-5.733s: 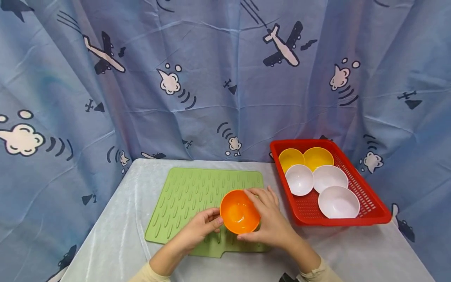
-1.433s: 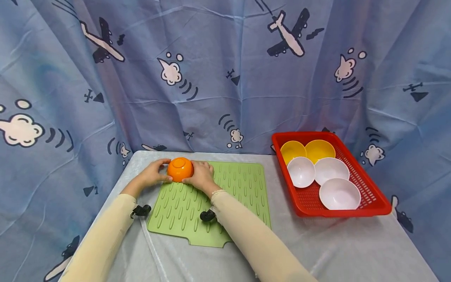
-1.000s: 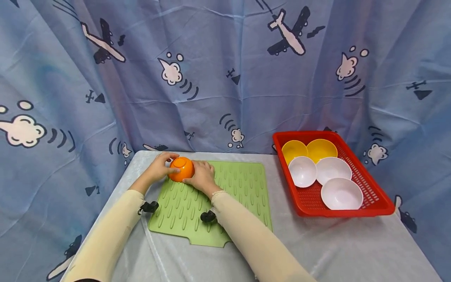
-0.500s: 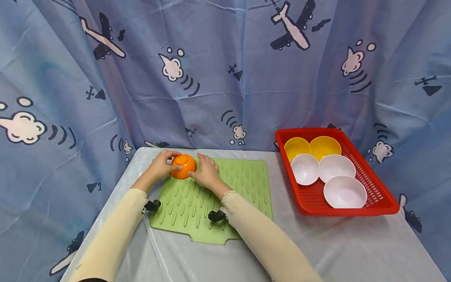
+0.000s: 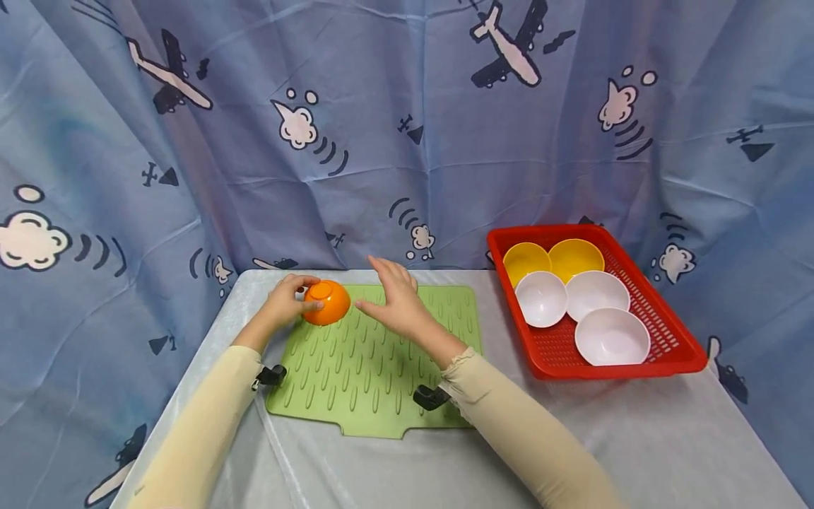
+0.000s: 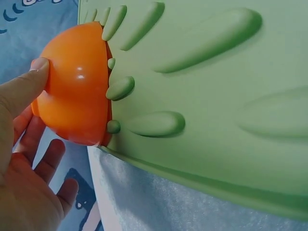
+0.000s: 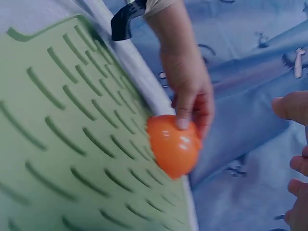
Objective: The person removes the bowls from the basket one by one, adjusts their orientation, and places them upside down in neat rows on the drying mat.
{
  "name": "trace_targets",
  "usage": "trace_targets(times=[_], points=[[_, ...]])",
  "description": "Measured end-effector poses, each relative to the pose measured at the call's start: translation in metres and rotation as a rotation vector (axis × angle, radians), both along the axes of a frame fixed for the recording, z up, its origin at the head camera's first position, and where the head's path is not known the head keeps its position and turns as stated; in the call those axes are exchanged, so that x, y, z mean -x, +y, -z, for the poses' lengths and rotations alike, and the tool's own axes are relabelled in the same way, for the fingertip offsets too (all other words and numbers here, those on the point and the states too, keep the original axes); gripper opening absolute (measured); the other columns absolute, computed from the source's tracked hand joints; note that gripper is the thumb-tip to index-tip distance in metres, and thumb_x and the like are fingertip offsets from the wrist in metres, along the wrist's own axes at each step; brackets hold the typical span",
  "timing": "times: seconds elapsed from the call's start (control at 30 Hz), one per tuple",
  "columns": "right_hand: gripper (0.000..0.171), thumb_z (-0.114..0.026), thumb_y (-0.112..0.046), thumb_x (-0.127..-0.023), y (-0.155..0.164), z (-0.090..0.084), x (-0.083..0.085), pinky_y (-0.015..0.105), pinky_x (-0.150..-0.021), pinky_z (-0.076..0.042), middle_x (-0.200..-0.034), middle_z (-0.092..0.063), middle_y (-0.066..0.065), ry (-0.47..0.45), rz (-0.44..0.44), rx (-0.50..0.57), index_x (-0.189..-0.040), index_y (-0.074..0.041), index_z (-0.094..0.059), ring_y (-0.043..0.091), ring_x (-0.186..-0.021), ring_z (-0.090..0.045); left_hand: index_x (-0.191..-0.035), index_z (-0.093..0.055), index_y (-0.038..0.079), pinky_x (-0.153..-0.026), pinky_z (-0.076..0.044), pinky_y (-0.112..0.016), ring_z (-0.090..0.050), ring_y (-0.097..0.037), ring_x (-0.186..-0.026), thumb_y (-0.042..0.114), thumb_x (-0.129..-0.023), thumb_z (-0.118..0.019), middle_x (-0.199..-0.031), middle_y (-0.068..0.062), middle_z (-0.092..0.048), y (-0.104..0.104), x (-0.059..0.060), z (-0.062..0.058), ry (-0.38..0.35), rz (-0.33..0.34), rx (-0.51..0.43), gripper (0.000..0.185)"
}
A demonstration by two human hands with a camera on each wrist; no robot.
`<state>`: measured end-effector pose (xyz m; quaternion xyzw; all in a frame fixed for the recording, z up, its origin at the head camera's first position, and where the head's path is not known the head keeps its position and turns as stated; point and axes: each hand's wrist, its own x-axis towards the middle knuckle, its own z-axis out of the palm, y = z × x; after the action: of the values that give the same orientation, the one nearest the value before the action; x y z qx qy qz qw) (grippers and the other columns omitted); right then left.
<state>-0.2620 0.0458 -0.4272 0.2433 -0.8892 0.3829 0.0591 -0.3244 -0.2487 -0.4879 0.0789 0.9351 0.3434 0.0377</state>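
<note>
An upturned orange plastic bowl [image 5: 326,302] sits on the far-left corner of the ribbed green silicone mat [image 5: 375,367], with the red plastic basket [image 5: 661,357] of round plastic bowls [image 5: 612,336] to the right.

Left hand [image 6: 24,168] on the orange bowl [image 6: 74,91]
Thumb presses the upturned bowl; it sits on the green mat's [image 6: 207,86] edge, beside the fingers.

A table [image 5: 636,438] draped in pale grey, shiny cloth carries two things directly — a green ribbed drying mat [image 5: 381,367] on its left half and a red perforated plastic tray [image 5: 674,357] at its right edge.
</note>
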Motion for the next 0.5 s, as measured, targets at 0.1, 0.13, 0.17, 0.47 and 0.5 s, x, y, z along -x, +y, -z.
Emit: trace_targets(times=[0.1,0.13,0.17,0.47,0.5], points=[[0.087,-0.077,-0.038,-0.090,0.032,-0.013,-0.008,0.058,-0.120,-0.019,-0.162,-0.038,0.009,0.052,-0.065,-0.078,-0.161,-0.014,-0.033,0.031,-0.150,-0.029,-0.140,-0.061,0.013,-0.103,-0.036,-0.059,-0.045,-0.037,-0.127,0.030,-0.090,-0.081,-0.134,-0.013,-0.052,0.001,-0.001,0.004,0.004,0.007,-0.006,0.056],[0.086,-0.078,-0.038,-0.090,0.044,-0.017,-0.011,0.058,-0.120,-0.020,-0.161,-0.039,0.010,0.065,-0.081,-0.101,-0.160,-0.014,-0.034,0.031,-0.149,-0.030,-0.140,-0.060,0.014,-0.104,-0.035,-0.060,-0.045,-0.037,-0.127,0.030,-0.090,-0.081,-0.134,-0.013,-0.052,0.001,-0.002,0.006,0.001,0.008,-0.007,0.057],[0.085,-0.078,-0.037,-0.089,0.056,-0.021,-0.013,0.060,-0.120,-0.021,-0.160,-0.040,0.010,0.073,-0.098,-0.113,-0.160,-0.014,-0.036,0.032,-0.149,-0.031,-0.140,-0.061,0.014,-0.104,-0.035,-0.060,-0.044,-0.037,-0.127,0.030,-0.089,-0.081,-0.134,-0.013,-0.052,0.002,-0.002,0.007,-0.003,0.006,-0.012,0.057],[0.078,-0.082,-0.025,-0.087,0.153,-0.044,-0.024,0.063,-0.118,-0.020,-0.154,-0.047,0.014,0.145,-0.119,-0.170,-0.154,-0.009,-0.045,0.037,-0.144,-0.037,-0.141,-0.059,0.011,-0.107,-0.038,-0.060,-0.043,-0.039,-0.129,0.023,-0.090,-0.081,-0.130,-0.017,-0.050,-0.003,-0.001,0.006,-0.005,0.016,-0.092,0.057],[0.077,-0.082,-0.024,-0.087,0.162,-0.045,-0.024,0.064,-0.118,-0.020,-0.154,-0.047,0.014,0.153,-0.114,-0.181,-0.153,-0.008,-0.046,0.037,-0.143,-0.037,-0.141,-0.058,0.010,-0.107,-0.038,-0.060,-0.043,-0.040,-0.129,0.022,-0.090,-0.081,-0.130,-0.017,-0.049,-0.003,-0.001,0.006,-0.007,0.021,-0.108,0.057]])
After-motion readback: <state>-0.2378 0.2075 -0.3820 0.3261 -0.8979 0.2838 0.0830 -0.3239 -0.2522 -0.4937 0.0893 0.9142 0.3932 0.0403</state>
